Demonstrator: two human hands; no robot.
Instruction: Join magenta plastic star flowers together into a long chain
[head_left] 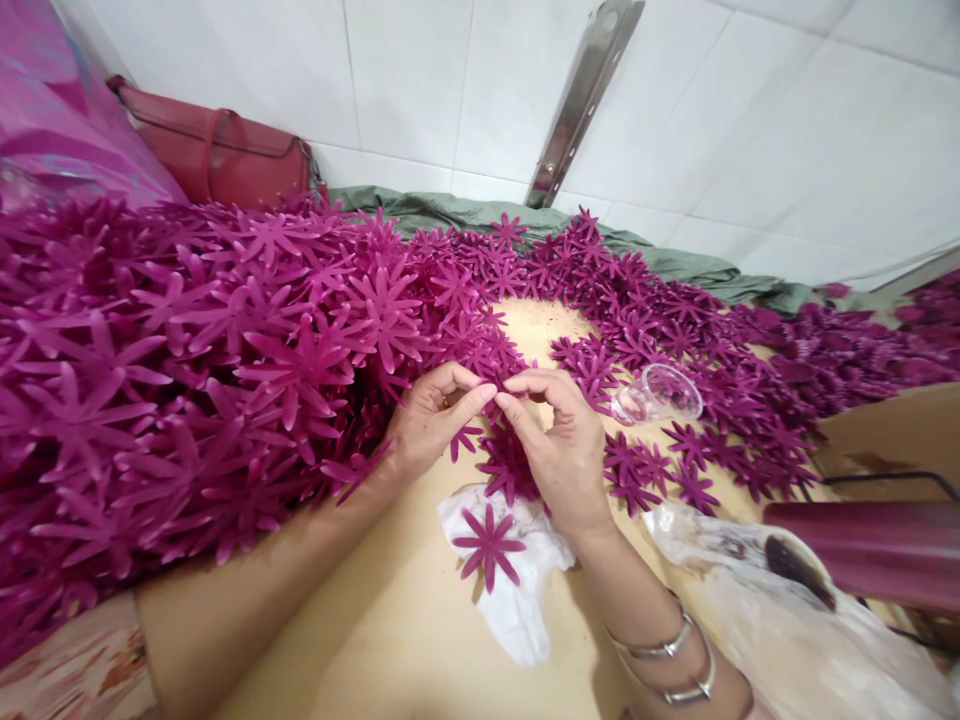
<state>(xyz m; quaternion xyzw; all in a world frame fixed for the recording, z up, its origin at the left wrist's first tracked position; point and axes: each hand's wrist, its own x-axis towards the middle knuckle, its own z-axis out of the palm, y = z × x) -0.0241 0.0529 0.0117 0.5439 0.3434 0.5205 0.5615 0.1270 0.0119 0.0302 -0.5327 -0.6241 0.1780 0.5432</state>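
Left hand (424, 425) and right hand (568, 440) mostly hide the pinched purple piece (496, 380) (shape unclear). Pink plastic (67, 110) runs off the left edge.

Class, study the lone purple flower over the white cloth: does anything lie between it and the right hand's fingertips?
Yes, in this view: a clump of purple flowers lies between the right hand and the lone flower, at the far edge of the white cloth. Nothing visible covers the lone flower.

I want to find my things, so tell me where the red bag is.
In the head view, the red bag is at the upper left, beside the white tiled wall and behind the heap of purple flowers.
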